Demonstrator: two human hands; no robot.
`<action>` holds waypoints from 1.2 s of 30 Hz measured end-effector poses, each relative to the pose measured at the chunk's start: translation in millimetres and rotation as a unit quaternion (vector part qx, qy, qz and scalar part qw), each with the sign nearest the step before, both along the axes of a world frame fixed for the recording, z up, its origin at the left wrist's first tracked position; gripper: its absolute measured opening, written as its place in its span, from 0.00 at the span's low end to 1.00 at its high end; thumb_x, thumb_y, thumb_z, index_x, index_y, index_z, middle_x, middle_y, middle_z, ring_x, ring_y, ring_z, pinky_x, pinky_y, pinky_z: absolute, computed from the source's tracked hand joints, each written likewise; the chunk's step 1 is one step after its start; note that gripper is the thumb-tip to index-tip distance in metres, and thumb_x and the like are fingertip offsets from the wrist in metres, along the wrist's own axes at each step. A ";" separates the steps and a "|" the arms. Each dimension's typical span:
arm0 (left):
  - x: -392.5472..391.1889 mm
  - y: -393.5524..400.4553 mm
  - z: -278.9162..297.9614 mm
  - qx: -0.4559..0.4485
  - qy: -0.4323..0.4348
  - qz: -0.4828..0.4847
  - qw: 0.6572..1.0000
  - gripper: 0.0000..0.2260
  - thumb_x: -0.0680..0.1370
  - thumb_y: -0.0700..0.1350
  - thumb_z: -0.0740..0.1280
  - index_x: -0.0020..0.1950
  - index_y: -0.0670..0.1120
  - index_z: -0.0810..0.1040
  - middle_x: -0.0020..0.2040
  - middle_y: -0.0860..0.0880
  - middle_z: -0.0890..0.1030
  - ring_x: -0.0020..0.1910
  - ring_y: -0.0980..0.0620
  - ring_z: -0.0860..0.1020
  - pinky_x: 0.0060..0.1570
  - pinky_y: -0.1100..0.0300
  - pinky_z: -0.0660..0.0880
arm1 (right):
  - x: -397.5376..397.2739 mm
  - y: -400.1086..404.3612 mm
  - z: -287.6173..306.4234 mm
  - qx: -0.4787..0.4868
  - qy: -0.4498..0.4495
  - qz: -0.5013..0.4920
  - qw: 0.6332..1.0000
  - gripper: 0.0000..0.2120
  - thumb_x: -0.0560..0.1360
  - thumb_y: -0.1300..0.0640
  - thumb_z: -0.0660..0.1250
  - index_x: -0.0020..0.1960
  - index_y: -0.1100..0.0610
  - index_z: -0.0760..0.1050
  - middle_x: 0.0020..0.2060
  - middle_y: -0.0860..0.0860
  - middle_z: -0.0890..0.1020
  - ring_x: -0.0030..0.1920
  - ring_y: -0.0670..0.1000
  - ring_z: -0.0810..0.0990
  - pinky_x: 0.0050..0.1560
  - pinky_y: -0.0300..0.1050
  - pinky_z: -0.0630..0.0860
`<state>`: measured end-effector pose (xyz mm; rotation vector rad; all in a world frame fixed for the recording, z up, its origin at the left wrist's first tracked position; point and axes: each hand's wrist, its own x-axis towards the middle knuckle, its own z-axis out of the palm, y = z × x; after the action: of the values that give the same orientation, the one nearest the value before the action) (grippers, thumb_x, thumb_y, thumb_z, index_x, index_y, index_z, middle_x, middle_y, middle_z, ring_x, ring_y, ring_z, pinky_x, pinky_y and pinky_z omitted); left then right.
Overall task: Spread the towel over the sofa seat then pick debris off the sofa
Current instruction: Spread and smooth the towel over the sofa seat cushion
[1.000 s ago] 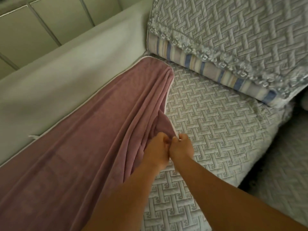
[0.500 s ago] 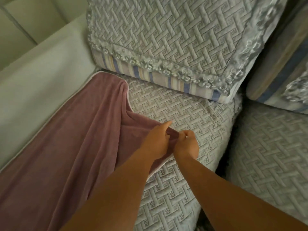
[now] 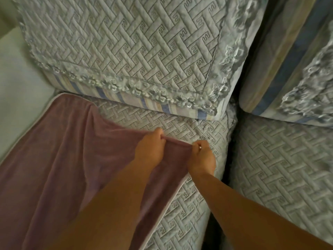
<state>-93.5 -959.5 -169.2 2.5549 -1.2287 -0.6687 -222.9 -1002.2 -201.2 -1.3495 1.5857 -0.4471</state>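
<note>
Two hands are pinched on the towel (image 3: 68,159) edge: left hand (image 3: 150,150), right hand (image 3: 202,156), the hem taut between them. Since a second ago that edge has been drawn rightward across the sofa seat (image 3: 182,210) (spreading under way). Bare quilting remains up to the seam beside the neighbouring cushion (image 3: 281,170); the back cushion (image 3: 126,51) bounds the far side.

There is one towel (image 3: 59,159), two hands (image 3: 150,150) (image 3: 203,158), two back cushions (image 3: 126,51) (image 3: 295,69), two seat cushions (image 3: 183,204) (image 3: 284,174).

dim, warm indoor light | soft blur | wide-angle edge distortion
</note>
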 end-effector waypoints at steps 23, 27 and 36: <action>-39.3 -99.5 -52.9 -0.070 0.022 0.136 0.988 0.25 0.78 0.45 0.63 0.71 0.38 0.60 0.71 0.40 0.64 0.63 0.41 0.73 0.55 0.51 0.73 | -4.9 -110.5 -51.0 -0.050 0.124 0.000 0.991 0.12 0.79 0.53 0.57 0.57 0.61 0.66 0.57 0.59 0.73 0.50 0.62 0.76 0.42 0.50 0.69; -37.6 -95.2 -53.9 -0.095 0.046 0.140 0.985 0.28 0.75 0.45 0.67 0.71 0.40 0.61 0.73 0.41 0.59 0.68 0.42 0.67 0.63 0.51 0.69 | 0.2 -107.5 -49.4 -0.059 0.144 -0.011 0.988 0.14 0.79 0.55 0.57 0.59 0.62 0.66 0.60 0.61 0.71 0.55 0.64 0.74 0.47 0.54 0.70; -42.1 -58.3 -37.5 -0.050 0.062 -0.012 0.997 0.28 0.73 0.43 0.69 0.71 0.48 0.64 0.73 0.47 0.62 0.70 0.44 0.61 0.69 0.52 0.62 | 0.7 -69.6 -22.2 -0.148 0.213 0.059 0.964 0.13 0.76 0.54 0.60 0.59 0.55 0.69 0.61 0.57 0.69 0.62 0.59 0.65 0.63 0.55 0.61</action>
<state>-135.5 -1017.8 -206.7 2.3841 -1.2210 -0.7390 -222.2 -1071.8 -223.4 -1.8542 1.8201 -0.3439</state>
